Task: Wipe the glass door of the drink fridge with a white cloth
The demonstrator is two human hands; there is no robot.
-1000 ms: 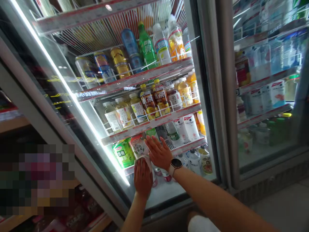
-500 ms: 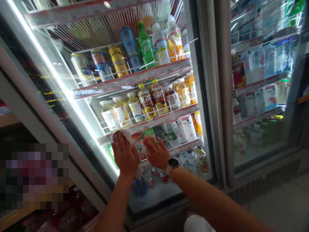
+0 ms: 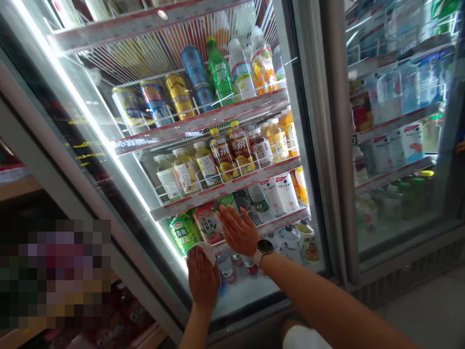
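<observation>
A glass cooler door (image 3: 250, 291) stands in front of me, with lit shelves of drinks behind it. My left hand (image 3: 202, 278) presses a pale cloth (image 3: 206, 251) against the glass, low on the left side, below a green drink pack (image 3: 183, 231). Higher and to the right, my right hand (image 3: 239, 230) lies flat on the glass with its fingers spread and holds nothing. A watch (image 3: 265, 246) is on the right wrist. Beside the fingers, behind the glass, is a red drink pack (image 3: 209, 224).
Bottles and cans line the shelves, among them a green bottle (image 3: 220, 70) and a gold can (image 3: 179, 97). A second cooler door (image 3: 392, 213) is on the right. Dark shelving (image 3: 18, 186) stands at the left, partly pixelated.
My left hand and the cloth have moved down and slightly right, uncovering the green and red packs. My right hand stays at nearly the same place on the glass.
</observation>
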